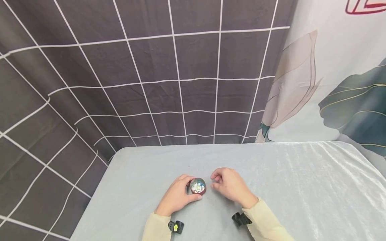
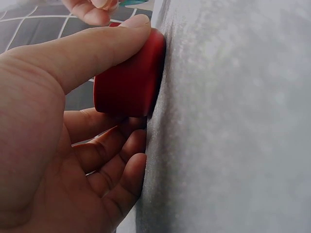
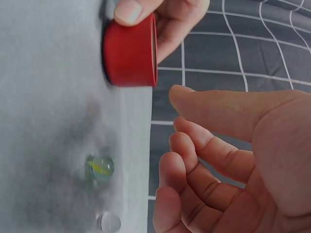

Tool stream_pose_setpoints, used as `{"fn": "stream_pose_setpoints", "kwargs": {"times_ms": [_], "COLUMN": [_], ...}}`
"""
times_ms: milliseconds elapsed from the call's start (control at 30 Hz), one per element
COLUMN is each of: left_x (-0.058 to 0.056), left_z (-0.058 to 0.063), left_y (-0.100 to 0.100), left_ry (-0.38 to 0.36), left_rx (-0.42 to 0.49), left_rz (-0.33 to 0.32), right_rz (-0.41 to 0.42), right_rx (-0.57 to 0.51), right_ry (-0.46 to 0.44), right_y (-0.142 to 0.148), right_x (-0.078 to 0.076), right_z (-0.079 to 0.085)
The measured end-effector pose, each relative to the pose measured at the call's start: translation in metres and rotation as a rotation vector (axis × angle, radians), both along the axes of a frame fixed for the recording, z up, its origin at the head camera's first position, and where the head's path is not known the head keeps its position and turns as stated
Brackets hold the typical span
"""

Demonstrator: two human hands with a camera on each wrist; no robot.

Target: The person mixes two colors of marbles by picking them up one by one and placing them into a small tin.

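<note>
My left hand grips a small red round tin that stands upright on the table, thumb on one side and forefinger on the other. From above, its mouth shows shiny, glassy round pieces that look like marbles. My right hand hovers just to the right of the tin, fingers loosely curled and nothing in them. On the cloth in the right wrist view lie a glass marble with a yellow swirl and a clear marble. I cannot make out these two in the head view.
A pale grey velvety cloth covers the table. Behind and to the left hangs a dark curtain with white grid lines. A light curtain with large leaf shapes hangs at the right. Both wrists wear black straps.
</note>
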State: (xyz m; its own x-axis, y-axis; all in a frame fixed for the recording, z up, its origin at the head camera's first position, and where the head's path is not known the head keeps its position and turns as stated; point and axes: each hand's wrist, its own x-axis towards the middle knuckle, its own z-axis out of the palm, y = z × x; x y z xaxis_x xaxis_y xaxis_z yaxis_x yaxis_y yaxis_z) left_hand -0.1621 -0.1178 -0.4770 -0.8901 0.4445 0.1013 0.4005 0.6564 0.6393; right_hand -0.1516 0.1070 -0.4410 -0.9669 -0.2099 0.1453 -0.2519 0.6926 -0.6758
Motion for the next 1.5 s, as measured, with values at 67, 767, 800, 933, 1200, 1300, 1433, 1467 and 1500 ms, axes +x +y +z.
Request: {"fn": "stream_pose_setpoints", "kwargs": {"times_ms": [67,767,800,933,1200,1300,1433,1467,1500], "left_x": [0.0,0.001,0.001,0.001,0.001,0.001,0.002,0.002,0.002], "left_z": [0.0,0.002,0.002,0.002,0.002,0.002,0.002,0.002,0.002], "left_y": [0.0,0.0,0.0,0.0,0.0,0.0,-0.001,-0.001,-0.001], "left_ry": [0.001,-0.004,-0.004,-0.005,-0.006,-0.007,-0.013,-0.014,-0.014], "left_rx": [0.002,-0.005,-0.004,-0.005,-0.005,-0.006,-0.01,-0.01,-0.009], "left_rz": [0.002,0.005,0.005,0.002,0.0,-0.002,-0.004,-0.003,-0.003], "right_rz": [-0.009,-0.09,-0.093,-0.098,-0.113,-0.118,-0.126,-0.128,-0.13], "right_rx": [-0.007,-0.023,-0.021,-0.021,-0.009,-0.002,0.001,0.002,0.003], "right_ry": [-0.013,-0.055,-0.056,-0.06,-0.065,-0.06,-0.061,-0.061,-0.062], "right_y": [0.003,0.033,0.034,0.038,0.045,0.047,0.05,0.051,0.051], "right_x": [-0.001,-0.004,-0.004,-0.002,0.0,0.0,0.001,0.001,0.001], "right_z": [0.001,-0.002,-0.002,-0.001,-0.004,-0.004,-0.005,-0.006,-0.006]}}
